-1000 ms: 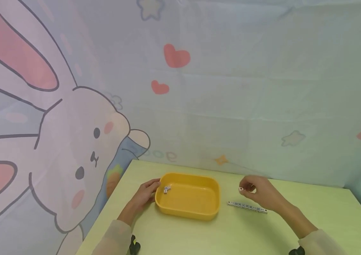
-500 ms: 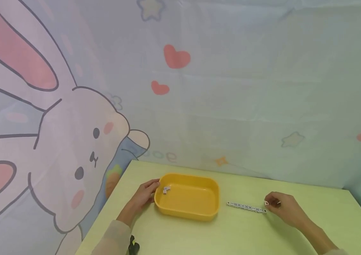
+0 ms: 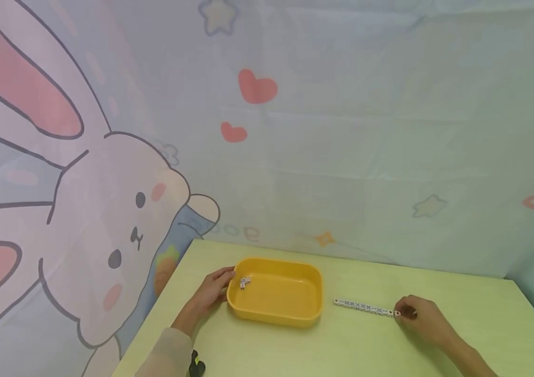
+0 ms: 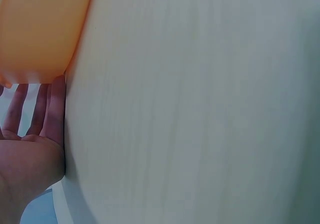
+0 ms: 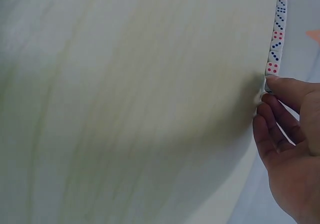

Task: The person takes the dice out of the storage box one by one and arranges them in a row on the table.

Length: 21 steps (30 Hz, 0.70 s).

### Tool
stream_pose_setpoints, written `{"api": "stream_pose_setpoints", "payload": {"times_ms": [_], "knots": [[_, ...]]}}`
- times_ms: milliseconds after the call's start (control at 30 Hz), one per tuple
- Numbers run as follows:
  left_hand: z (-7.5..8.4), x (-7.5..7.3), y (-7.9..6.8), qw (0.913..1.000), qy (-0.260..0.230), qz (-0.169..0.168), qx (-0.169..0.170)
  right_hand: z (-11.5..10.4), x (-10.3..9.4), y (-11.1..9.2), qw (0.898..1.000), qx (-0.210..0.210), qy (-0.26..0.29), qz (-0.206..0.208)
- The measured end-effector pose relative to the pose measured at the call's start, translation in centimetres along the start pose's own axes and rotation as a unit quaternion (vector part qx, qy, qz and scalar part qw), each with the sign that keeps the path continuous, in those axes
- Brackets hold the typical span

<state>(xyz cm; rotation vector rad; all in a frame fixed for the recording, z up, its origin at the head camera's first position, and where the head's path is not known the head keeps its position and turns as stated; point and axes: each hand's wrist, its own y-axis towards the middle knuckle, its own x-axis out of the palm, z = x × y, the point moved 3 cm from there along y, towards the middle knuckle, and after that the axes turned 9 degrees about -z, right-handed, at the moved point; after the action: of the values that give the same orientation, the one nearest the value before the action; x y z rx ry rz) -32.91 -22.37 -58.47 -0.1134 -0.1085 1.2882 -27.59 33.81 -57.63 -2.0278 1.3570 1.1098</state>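
A yellow tray (image 3: 273, 317) sits on the table, with a few white dice (image 3: 245, 281) at its left end. My left hand (image 3: 212, 289) rests against the tray's left end; in the left wrist view its straight fingers (image 4: 56, 106) touch the orange-looking wall. Right of the tray, a straight row of white dice (image 3: 363, 307) lies on the table. My right hand (image 3: 423, 317) pinches a die (image 3: 397, 313) at the row's right end, right up against the last one. In the right wrist view, thumb and fingertips mostly hide this die, while the row (image 5: 278, 36) shows red and blue pips.
The pale green tabletop (image 3: 267, 353) runs back to a cloth backdrop (image 3: 342, 173) printed with a rabbit and hearts. A small black object (image 3: 196, 365) is by the left sleeve (image 3: 167, 351).
Holding a die, my right hand has moved right and down from above the row to its right end. The left hand has stayed at the tray.
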Motion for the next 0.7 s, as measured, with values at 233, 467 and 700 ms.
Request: {"api": "stream_pose_setpoints", "payload": {"times_ms": [233,467,700], "knots": [[-0.04,0.11,0.0,1.0,0.004,0.005,0.001,-0.18,0.25,-0.05,1.0,0.01,-0.006,0.009],[0.15,0.0,-0.07,1.0,-0.001,0.005,-0.002,-0.5,0.27,0.01,1.0,0.004,0.007,0.01],[0.17,0.21,-0.05,1.0,-0.003,0.001,-0.004,-0.17,0.27,0.02,1.0,0.009,0.002,0.002]]}}
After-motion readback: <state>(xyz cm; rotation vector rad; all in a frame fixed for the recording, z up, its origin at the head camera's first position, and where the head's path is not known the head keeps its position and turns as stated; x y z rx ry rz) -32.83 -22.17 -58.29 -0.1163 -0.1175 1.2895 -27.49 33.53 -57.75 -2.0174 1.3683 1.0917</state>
